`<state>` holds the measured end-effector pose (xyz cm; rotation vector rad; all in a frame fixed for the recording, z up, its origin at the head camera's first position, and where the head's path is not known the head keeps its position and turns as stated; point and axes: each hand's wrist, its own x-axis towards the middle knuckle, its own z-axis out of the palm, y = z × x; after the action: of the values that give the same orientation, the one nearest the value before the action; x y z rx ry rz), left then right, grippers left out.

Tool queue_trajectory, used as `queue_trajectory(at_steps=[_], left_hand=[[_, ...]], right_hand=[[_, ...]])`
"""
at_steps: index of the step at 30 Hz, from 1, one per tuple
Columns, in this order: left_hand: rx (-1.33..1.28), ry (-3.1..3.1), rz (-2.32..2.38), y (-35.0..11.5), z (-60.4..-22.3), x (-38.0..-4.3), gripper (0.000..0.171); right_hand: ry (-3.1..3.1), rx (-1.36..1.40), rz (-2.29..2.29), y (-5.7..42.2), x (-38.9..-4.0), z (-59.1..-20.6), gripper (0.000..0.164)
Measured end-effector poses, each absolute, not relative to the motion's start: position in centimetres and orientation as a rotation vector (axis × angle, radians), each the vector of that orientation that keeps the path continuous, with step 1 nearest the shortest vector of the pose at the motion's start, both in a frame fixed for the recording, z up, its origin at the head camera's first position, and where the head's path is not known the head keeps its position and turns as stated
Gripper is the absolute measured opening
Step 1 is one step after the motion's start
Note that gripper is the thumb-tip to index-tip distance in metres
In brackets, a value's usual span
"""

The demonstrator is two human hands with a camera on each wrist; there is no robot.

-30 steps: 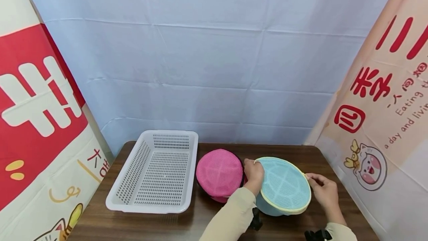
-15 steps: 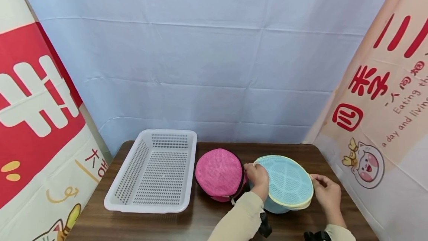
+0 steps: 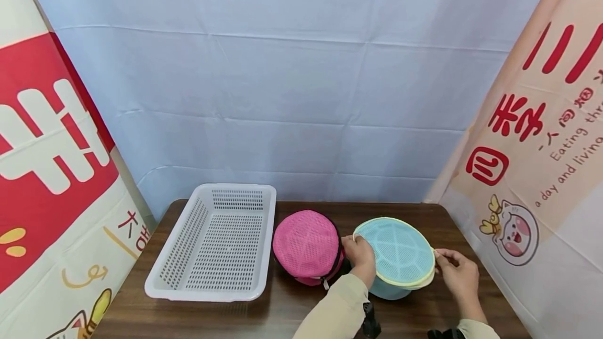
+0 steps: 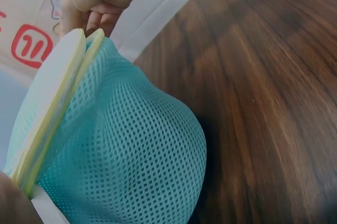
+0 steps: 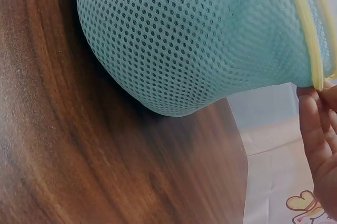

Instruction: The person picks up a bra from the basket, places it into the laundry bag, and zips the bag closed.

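A light blue mesh laundry bag [image 3: 400, 252] with a yellow-trimmed round top stands at the right of the table. My left hand [image 3: 360, 258] pinches its rim on the left side; a white tab [image 4: 47, 205] shows beside the fingers in the left wrist view. With thumb and fingertips my right hand [image 3: 459, 274] pinches the yellow trim [image 5: 310, 40] on the opposite side. Two yellow bands run round the top, slightly apart on the right. Left of my left hand sits a pink mesh laundry bag [image 3: 306, 247], with black trim and a zipper pull [image 3: 325, 282] at its front.
A white perforated plastic basket [image 3: 226, 250] stands on the left of the brown wooden table [image 3: 264, 323]. A pale blue cloth [image 3: 292, 93] hangs behind, and printed cloths [image 3: 527, 145] close off both sides.
Both hands keep hold of the blue bag's rim. My left forearm has shifted right, baring the pink bag's zipper pull. More of a pale band shows under the blue bag's front-right trim.
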<state>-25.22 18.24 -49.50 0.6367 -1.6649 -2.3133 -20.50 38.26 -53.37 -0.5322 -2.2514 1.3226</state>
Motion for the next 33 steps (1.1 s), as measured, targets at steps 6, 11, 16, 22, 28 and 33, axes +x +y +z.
queue_trajectory(at_steps=[6, 11, 16, 22, 28, 33], left_hand=[[0.62, -1.813, -2.261, 18.1, -49.8, -24.9, 0.016], [0.588, -1.831, -2.246, 18.0, -49.6, -24.7, 0.013], [0.532, -1.949, -2.134, 17.8, -49.6, -24.1, 0.008], [0.46, -2.03, -2.04, 17.5, -49.5, -23.2, 0.02], [0.295, -2.145, -1.868, 17.2, -49.6, -22.0, 0.051], [0.043, -2.151, -1.734, 16.9, -49.9, -22.0, 0.048]], right_hand=[[-2.213, -0.49, 1.292, 39.2, -21.1, -54.5, 0.025], [-2.22, -0.511, 1.306, 39.8, -21.6, -55.4, 0.03], [-2.216, -0.497, 1.362, 40.5, -21.7, -56.4, 0.032], [-2.162, -0.495, 1.443, 39.4, -21.3, -56.1, 0.029], [-2.184, -0.505, 1.493, 39.4, -21.4, -56.0, 0.021], [-2.185, -0.444, 1.426, 39.4, -21.8, -55.7, 0.028]])
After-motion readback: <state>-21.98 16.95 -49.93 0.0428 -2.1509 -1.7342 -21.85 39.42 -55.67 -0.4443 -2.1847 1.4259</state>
